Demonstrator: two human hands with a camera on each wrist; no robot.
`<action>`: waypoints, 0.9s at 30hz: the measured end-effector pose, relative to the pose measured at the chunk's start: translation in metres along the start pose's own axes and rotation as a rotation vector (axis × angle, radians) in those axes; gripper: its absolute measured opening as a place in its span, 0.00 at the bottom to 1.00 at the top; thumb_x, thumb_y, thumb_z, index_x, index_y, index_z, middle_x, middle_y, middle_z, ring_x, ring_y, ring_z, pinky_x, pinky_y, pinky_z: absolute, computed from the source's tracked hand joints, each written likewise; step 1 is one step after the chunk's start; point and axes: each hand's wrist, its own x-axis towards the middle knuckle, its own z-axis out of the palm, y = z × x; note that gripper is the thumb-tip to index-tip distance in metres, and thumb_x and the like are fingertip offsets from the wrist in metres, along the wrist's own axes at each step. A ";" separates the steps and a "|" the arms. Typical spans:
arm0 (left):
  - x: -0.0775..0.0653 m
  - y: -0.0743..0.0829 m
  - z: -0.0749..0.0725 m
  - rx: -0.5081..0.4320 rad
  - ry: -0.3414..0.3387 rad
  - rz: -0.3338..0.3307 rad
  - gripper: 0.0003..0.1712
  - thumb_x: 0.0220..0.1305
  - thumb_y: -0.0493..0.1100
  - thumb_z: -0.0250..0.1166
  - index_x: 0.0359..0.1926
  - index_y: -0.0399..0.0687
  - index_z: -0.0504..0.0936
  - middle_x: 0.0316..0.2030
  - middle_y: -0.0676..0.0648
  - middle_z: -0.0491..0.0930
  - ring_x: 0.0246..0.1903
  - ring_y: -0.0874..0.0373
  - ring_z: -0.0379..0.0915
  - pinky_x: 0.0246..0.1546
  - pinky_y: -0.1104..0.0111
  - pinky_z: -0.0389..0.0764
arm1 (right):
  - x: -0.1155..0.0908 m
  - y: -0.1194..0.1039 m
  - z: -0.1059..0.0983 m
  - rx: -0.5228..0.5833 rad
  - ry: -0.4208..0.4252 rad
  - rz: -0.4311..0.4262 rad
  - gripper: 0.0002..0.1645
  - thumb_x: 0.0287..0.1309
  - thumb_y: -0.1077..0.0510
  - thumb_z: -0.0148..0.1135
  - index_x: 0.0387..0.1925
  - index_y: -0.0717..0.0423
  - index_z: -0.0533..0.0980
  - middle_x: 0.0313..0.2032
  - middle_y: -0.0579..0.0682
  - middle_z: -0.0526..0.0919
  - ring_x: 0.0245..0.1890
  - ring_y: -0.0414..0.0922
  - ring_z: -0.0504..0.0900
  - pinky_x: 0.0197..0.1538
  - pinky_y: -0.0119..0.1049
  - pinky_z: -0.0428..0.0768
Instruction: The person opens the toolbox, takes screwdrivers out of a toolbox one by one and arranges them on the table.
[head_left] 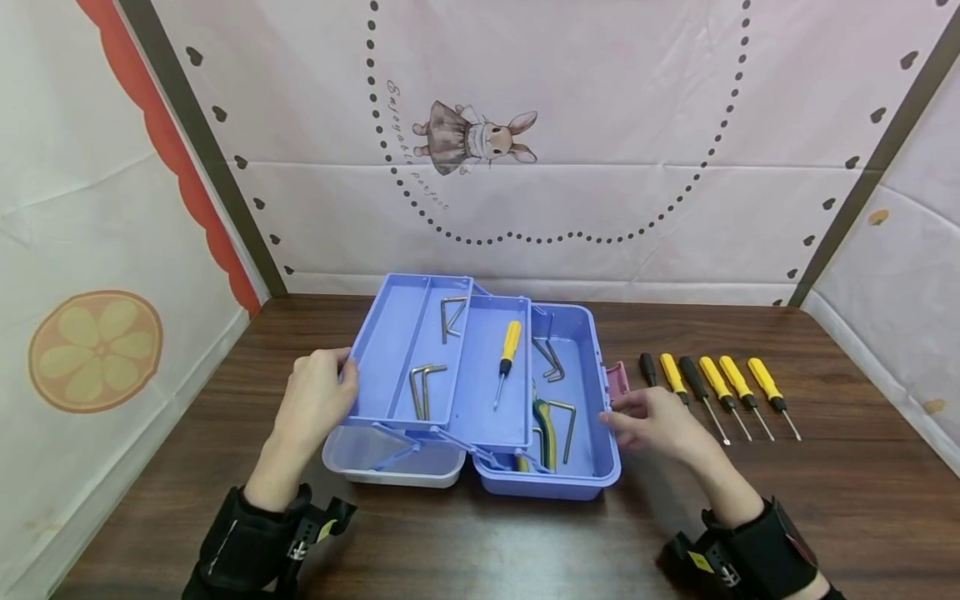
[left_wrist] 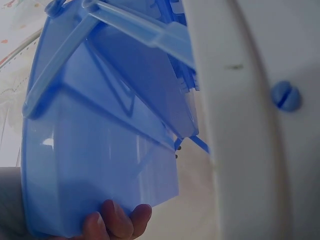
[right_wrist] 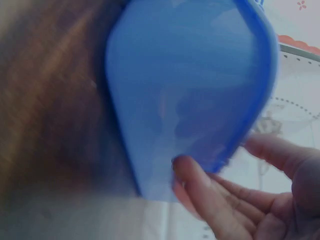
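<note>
A blue cantilever toolbox [head_left: 547,492] stands unfolded on the table, its two trays swung out to the left. My left hand [head_left: 318,396] grips the outer edge of the upper tray [head_left: 390,350], with fingertips curled under its bottom in the left wrist view. At the right wall of the box, my right hand [head_left: 656,423] pinches the rim, thumb at the edge and fingers against the outside. A yellow-and-black screwdriver [head_left: 510,350] lies in the lower tray [head_left: 483,417]. Several hex keys [head_left: 427,387] lie in the upper tray and the box, beside green-and-yellow pliers [head_left: 546,433].
Right of the box, several screwdrivers [head_left: 716,379] with yellow or black handles lie in a row, close to my right hand. A pink latch [head_left: 617,379] sticks out from the box. The clear-walled lid [head_left: 397,471] lies under the trays. Printed cloth walls [head_left: 585,108] surround the table.
</note>
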 end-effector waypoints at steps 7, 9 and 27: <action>0.001 -0.002 0.001 0.013 -0.001 -0.012 0.17 0.61 0.33 0.46 0.41 0.21 0.74 0.26 0.32 0.76 0.16 0.55 0.70 0.11 0.71 0.68 | -0.004 -0.025 -0.014 -0.193 0.132 -0.155 0.16 0.52 0.52 0.61 0.35 0.63 0.78 0.28 0.50 0.81 0.25 0.41 0.77 0.27 0.33 0.75; 0.001 -0.003 0.002 0.017 0.000 -0.014 0.16 0.61 0.33 0.46 0.41 0.21 0.74 0.25 0.33 0.76 0.15 0.55 0.69 0.10 0.71 0.67 | -0.002 -0.035 -0.016 -0.235 0.153 -0.211 0.14 0.51 0.53 0.61 0.33 0.61 0.79 0.27 0.49 0.81 0.25 0.41 0.76 0.27 0.33 0.74; 0.001 -0.002 0.004 0.036 0.005 -0.009 0.15 0.60 0.33 0.46 0.36 0.23 0.76 0.16 0.42 0.71 0.11 0.59 0.64 0.08 0.72 0.62 | 0.040 -0.115 0.001 -0.455 0.088 -0.351 0.11 0.50 0.55 0.62 0.24 0.59 0.79 0.18 0.46 0.77 0.18 0.39 0.72 0.22 0.31 0.71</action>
